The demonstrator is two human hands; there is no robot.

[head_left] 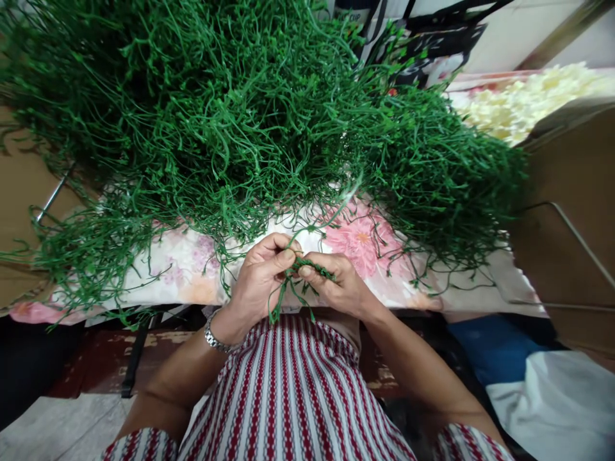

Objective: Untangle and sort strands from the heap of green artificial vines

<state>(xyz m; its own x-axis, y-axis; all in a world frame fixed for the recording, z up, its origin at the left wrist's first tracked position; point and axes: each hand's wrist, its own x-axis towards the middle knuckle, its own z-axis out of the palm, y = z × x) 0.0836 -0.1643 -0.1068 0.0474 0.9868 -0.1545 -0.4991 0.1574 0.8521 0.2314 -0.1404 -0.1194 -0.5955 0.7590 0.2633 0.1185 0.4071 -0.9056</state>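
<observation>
As both hands (302, 278) pinch green stems (293, 285), cream blossoms boxed (523, 102)

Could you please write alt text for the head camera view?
Both hands, left hand and right hand, pinch a small green plastic stem sprig above a striped lap. Behind them, a huge pile of green stems covers a floral cloth.

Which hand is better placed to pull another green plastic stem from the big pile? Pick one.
Right, probably. Both hands pinch the small green stem bunch, but the right hand lies nearer the loose strands of the green stem pile above the left hand.
</observation>
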